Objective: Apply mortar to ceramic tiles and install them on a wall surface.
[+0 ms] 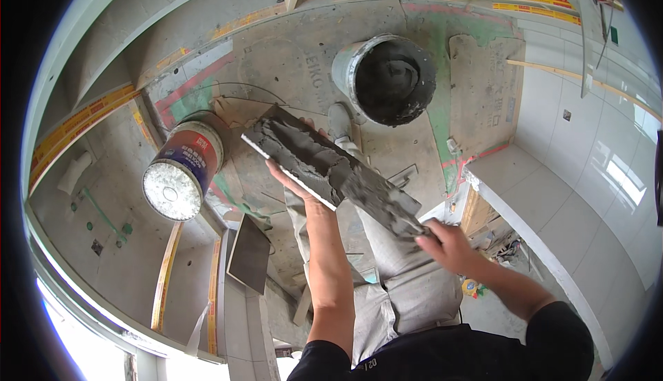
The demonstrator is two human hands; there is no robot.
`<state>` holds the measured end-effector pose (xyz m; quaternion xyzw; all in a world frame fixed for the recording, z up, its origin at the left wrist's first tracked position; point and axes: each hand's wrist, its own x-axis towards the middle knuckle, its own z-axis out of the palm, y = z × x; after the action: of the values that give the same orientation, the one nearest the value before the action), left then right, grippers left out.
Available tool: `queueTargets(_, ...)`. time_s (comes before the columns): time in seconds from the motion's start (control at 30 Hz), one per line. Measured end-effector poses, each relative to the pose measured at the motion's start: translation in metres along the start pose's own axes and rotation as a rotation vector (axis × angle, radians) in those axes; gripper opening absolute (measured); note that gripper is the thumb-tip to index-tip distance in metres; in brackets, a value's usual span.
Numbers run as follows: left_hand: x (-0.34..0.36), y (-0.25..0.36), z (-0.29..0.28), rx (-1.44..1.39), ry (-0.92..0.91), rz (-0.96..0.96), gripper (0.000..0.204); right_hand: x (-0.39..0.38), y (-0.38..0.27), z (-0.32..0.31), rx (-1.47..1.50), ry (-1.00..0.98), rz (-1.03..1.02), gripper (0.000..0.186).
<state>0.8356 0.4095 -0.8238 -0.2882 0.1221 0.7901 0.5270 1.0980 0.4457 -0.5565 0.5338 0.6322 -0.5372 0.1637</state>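
My left hand [295,179] grips a narrow strip of tile [316,194] from beneath, its fingers around both long edges. A thick, uneven layer of wet grey mortar [297,147] covers the strip's upper face. In my right hand [447,246] is a flat trowel [385,207], held by the handle and smeared with mortar. Its blade is slightly blurred and meets the mortar at the strip's near right end. Beyond my hands stands a bucket [343,70] with dark grey mortar [394,80] inside.
A pail [186,160] with a whitish, spattered end stands to the left. Nearby a dark square tile [249,254] leans against a low wall. A white-tiled ledge [532,187] borders the right, with debris [514,253] beside it. My shoe [340,120] is near the bucket.
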Motion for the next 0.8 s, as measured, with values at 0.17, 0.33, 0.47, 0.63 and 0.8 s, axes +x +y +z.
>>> queueTargets(0.17,0.006,-0.007,0.017,-0.001,0.013,0.001,0.090,0.015,-0.001,0.047,-0.119,0.206,-0.115,0.025)
queueTargets(0.33,-0.001,0.008,0.026,-0.017,-0.057,-0.054,0.095,-0.005,0.051,0.015,-0.067,0.243,0.199,0.029)
queueTargets(0.47,-0.001,0.012,0.043,-0.038,-0.112,-0.081,0.099,0.012,0.062,-0.033,0.145,0.108,0.154,0.024)
queueTargets(0.63,-0.036,0.000,0.065,0.008,0.009,-0.191,0.105,0.052,0.052,-0.062,-0.209,-0.044,-0.321,0.031)
queueTargets(0.8,-0.067,0.003,0.105,0.027,0.082,-0.333,0.120,0.064,0.018,-0.071,-0.509,-0.022,-0.740,0.038)
